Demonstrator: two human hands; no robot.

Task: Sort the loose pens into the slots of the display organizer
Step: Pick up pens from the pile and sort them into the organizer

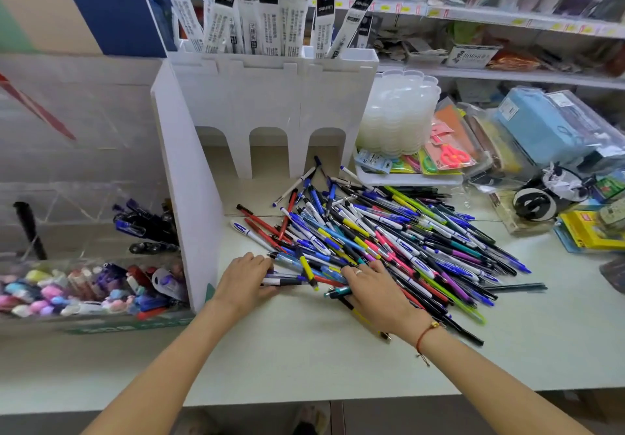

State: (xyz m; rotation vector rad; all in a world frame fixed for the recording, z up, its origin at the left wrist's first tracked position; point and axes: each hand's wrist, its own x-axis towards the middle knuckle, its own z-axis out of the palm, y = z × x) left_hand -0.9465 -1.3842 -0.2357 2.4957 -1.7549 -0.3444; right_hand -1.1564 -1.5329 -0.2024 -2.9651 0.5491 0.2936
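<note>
Both hands worked at the near edge of the pile of pens (389, 235), which lay loose on the pale tabletop (304, 360) in front of the white organizer (267, 103). The left hand (245, 277) held a few pens in a curled grip; the right hand (370, 287) rested on the pile, fingers spread, gripping nothing I could make out. The likely trouble: pens rolling off the front edge as the heap was disturbed, or colours getting mixed in one arched slot (269, 150). Around stood shop shelves (507, 15), refill packets (267, 11), and a clear bin of erasers (84, 285) to the left.
</note>
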